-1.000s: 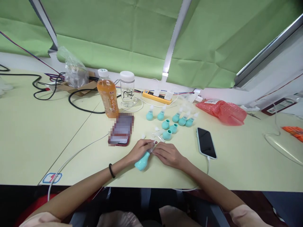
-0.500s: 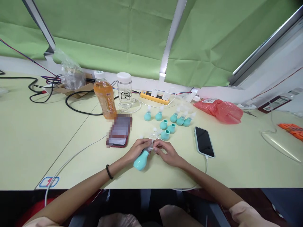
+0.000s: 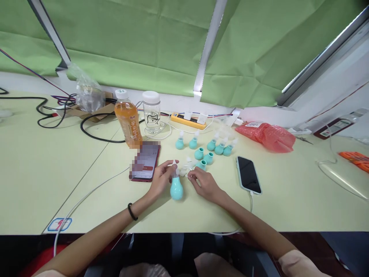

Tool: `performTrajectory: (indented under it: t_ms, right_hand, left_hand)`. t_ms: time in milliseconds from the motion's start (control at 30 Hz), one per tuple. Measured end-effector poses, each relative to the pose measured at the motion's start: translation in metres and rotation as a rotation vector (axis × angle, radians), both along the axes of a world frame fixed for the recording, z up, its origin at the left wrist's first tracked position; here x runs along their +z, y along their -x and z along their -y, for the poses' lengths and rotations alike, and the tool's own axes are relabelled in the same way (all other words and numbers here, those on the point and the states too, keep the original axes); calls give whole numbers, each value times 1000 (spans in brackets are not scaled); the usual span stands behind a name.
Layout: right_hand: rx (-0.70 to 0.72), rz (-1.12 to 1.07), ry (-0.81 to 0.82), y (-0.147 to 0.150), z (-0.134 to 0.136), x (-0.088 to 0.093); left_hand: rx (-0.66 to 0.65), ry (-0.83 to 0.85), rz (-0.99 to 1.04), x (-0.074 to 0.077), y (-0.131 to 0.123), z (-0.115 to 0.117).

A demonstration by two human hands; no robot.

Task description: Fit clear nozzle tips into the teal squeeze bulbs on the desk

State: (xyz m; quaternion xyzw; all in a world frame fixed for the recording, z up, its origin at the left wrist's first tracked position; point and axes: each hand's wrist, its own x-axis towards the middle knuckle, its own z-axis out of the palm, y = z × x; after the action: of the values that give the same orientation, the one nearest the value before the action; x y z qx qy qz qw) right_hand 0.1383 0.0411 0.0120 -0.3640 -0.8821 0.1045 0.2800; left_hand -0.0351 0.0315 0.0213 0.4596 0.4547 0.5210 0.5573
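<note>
Lower centre, left hand (image 3: 161,179), fingers pinch teal bulb (image 3: 177,190) by nozzle (image 3: 175,174), right hand (image 3: 206,185), fingers drawn close, hold unclear

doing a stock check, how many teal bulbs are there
9: one bulb held by the left hand, three open bulbs beyond the right hand, two nozzled bulbs farther back left, three nozzled bulbs farther back right. Hands could hide more.
</note>
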Motion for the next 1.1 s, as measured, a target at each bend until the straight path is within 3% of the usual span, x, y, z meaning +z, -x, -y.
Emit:
performTrajectory:
  t_ms: [100,200,333,433,600,867,967,1100]
  right_hand:
    - [-61,272,-101,1,-2,-9]
    - [-86,345,-131,2,-2,-15]
    - [-100,34,-97,1,0,-11]
    - [-71,-244,23,0,5,0]
    - [15,-245,173,2,8,5]
    - [-149,-243,166,7,9,3]
    - [-241,-214,31,10,13,3]
    - [-295,-240,-134,9,13,1]
  left_hand:
    - [115,-97,-15,0,1,-1]
    - [147,-136,24,-2,1,-1]
    - [107,-123,56,0,2,0]
    - [9,-69,95,3,2,1]
    - [-105,-17,153,6,3,3]
    - [29,-156,-113,-1,2,3]
    - [109,-244,-182,-4,3,3]
    - [203,-508,-408,-11,8,0]
